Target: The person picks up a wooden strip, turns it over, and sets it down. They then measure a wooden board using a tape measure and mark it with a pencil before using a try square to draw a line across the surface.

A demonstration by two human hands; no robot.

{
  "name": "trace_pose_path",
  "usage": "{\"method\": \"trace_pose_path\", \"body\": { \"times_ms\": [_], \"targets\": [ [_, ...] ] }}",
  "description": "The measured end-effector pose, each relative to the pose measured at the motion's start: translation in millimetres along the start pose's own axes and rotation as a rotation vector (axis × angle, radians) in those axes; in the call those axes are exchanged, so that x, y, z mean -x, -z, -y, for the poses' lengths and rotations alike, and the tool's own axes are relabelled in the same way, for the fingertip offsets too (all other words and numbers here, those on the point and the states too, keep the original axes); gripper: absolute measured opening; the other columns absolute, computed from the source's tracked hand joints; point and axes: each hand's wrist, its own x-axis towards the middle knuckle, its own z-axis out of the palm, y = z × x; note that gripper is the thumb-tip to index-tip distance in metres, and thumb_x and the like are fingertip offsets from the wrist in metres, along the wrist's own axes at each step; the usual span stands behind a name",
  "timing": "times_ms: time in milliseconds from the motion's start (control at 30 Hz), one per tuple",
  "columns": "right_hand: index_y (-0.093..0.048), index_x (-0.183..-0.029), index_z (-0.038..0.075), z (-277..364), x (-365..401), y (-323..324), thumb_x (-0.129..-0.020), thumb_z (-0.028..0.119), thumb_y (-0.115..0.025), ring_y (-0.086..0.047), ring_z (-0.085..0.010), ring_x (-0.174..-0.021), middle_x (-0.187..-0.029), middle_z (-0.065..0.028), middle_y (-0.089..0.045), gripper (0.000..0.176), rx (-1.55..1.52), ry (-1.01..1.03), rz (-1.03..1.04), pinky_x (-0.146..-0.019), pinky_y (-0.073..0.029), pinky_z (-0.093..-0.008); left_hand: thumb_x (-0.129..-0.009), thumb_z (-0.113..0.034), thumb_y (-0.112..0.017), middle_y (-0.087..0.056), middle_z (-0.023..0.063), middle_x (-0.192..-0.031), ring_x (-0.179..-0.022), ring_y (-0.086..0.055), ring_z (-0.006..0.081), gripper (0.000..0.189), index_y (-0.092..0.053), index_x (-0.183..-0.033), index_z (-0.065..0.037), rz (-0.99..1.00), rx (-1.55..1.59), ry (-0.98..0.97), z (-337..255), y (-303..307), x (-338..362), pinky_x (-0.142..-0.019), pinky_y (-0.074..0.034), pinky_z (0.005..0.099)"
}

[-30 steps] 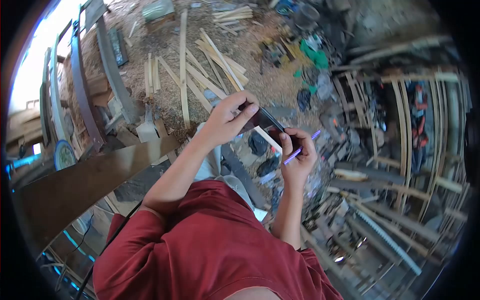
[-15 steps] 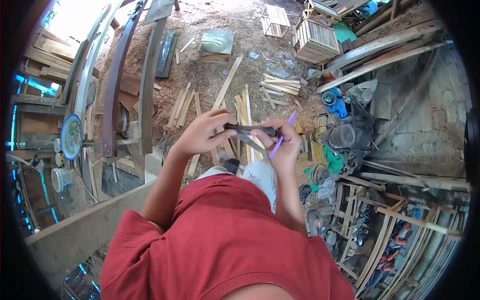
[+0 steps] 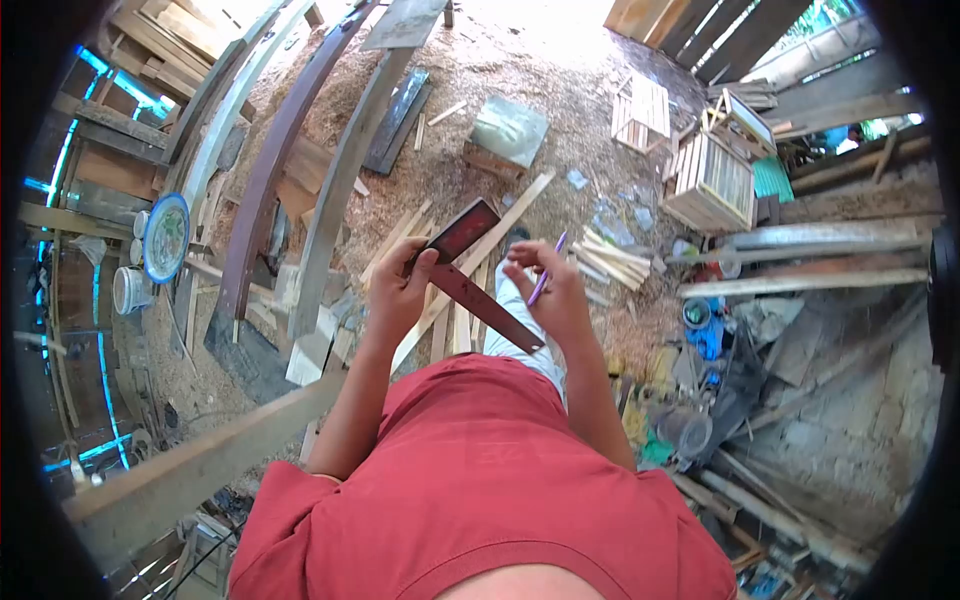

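Observation:
My left hand (image 3: 396,290) is closed on a try square (image 3: 484,306), gripping it near the corner where the blade meets the stock. The thick dark stock with a reddish face points up and right; the thin blade slants down to the right, over my light trousers. A purple pen (image 3: 538,287) rests between the fingers of my right hand (image 3: 562,300), which is curled beside the square and apart from it. Some of the right fingers are hidden behind the hand.
Wooden strips (image 3: 610,262) lie on the shaving-covered floor ahead. Long beams (image 3: 345,170) run along the left, above a plank edge (image 3: 215,445) near my left elbow. Slatted crates (image 3: 710,180) and a metal-topped box (image 3: 508,130) stand farther off. Clutter and poles line the right.
The try square has turned from edge-on to showing its broad face. My right hand has come off it, still with the pen. My view has swung to the right.

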Motion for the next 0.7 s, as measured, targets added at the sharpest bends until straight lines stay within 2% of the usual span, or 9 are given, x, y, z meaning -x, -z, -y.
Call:
{"method": "trace_pose_path", "body": {
  "times_ms": [33, 100, 133, 267, 333, 433, 467, 600, 700],
  "targets": [
    [-0.074, -0.122, 0.003, -15, -27, 6, -0.096, 0.031, -0.087, -0.08, -0.0344, -0.096, -0.104, -0.0174, -0.081, 0.04, 0.056, 0.043, 0.033, -0.085, -0.062, -0.0423, -0.112, -0.017, -0.069, -0.071, 0.0021, -0.095, -0.083, -0.068, 0.0126, 0.021, -0.071, -0.121, 0.001, -0.037, 0.178, 0.143, 8, -16, -29, -0.077, -0.054, 0.0283],
    [-0.075, -0.119, 0.004, -42, -91, 23, -0.094, 0.035, -0.087, -0.079, -0.0367, -0.098, -0.102, -0.0189, -0.08, 0.042, 0.121, 0.107, 0.094, -0.087, -0.061, -0.0448, -0.115, -0.023, -0.065, -0.071, -0.0015, -0.095, -0.081, -0.066, 0.0093, 0.023, -0.07, -0.121, -0.001, -0.075, 0.225, 0.133, 23, -55, -97, -0.075, -0.054, 0.0259],
    [-0.076, -0.116, 0.004, -54, -125, 33, -0.093, 0.038, -0.088, -0.077, -0.0389, -0.101, -0.102, -0.0192, -0.08, 0.043, 0.095, -0.033, 0.168, -0.087, -0.06, -0.0463, -0.115, -0.025, -0.064, -0.071, -0.0009, -0.095, -0.08, -0.066, 0.0087, 0.023, -0.069, -0.12, -0.003, -0.105, 0.323, 0.189, 32, -75, -134, -0.074, -0.054, 0.0262],
    [-0.077, -0.111, 0.008, -110, -269, 71, -0.091, 0.045, -0.087, -0.074, -0.0411, -0.088, -0.091, -0.0161, -0.078, 0.044, 0.307, 0.071, 0.14, -0.083, -0.057, -0.0489, -0.117, -0.029, -0.06, -0.073, 0.0001, -0.099, -0.081, -0.068, 0.0087, 0.022, -0.067, -0.117, -0.008, -0.121, 0.471, 0.419, 55, -138, -278, -0.072, -0.056, 0.0279],
    [-0.074, -0.1, 0.006, -120, -340, 94, -0.091, 0.042, -0.089, -0.072, -0.0361, -0.075, -0.079, -0.0155, -0.072, 0.04, 0.397, 0.161, 0.193, -0.071, -0.054, -0.0444, -0.116, -0.027, -0.06, -0.074, 0.0011, -0.105, -0.087, -0.071, 0.0109, 0.019, -0.067, -0.119, -0.009, -0.094, 0.596, 0.549, 56, -151, -327, -0.075, -0.06, 0.03],
    [-0.075, -0.093, 0.009, -121, -433, 109, -0.09, 0.053, -0.085, -0.071, -0.0409, -0.08, -0.075, -0.0144, -0.072, 0.045, 0.376, 0.078, 0.384, -0.08, -0.054, -0.0499, -0.114, -0.019, -0.063, -0.073, 0.0032, -0.109, -0.093, -0.072, 0.0118, 0.014, -0.066, -0.117, -0.007, -0.115, 0.719, 0.585, 40, -145, -371, -0.082, -0.063, 0.0331],
    [-0.072, -0.085, 0.01, -126, -459, 104, -0.09, 0.052, -0.085, -0.071, -0.0385, -0.076, -0.071, -0.0127, -0.07, 0.045, 0.369, 0.167, 0.377, -0.079, -0.053, -0.0485, -0.112, -0.015, -0.063, -0.073, 0.0039, -0.112, -0.099, -0.072, 0.0125, 0.012, -0.066, -0.118, -0.006, -0.098, 0.738, 0.565, 40, -137, -382, -0.086, -0.065, 0.0354],
    [-0.069, -0.077, 0.012, -114, -556, 71, -0.089, 0.05, -0.087, -0.071, -0.0318, -0.07, -0.069, -0.0091, -0.07, 0.043, 0.366, 0.382, 0.46, -0.078, -0.051, -0.0429, -0.113, -0.015, -0.063, -0.073, 0.0032, -0.116, -0.102, -0.071, 0.0103, 0.017, -0.067, -0.124, -0.004, -0.233, 0.724, 0.501, 46, -101, -440, -0.09, -0.061, 0.0301],
    [-0.069, -0.077, 0.013, -102, -624, 35, -0.088, 0.047, -0.088, -0.07, -0.0312, -0.068, -0.069, -0.0089, -0.07, 0.041, 0.297, 0.46, 0.546, -0.078, -0.05, -0.0422, -0.114, -0.017, -0.063, -0.074, 0.0023, -0.115, -0.102, -0.07, 0.008, 0.021, -0.067, -0.129, -0.003, -0.357, 0.639, 0.468, 57, -71, -496, -0.09, -0.058, 0.0271]
  ]
}}
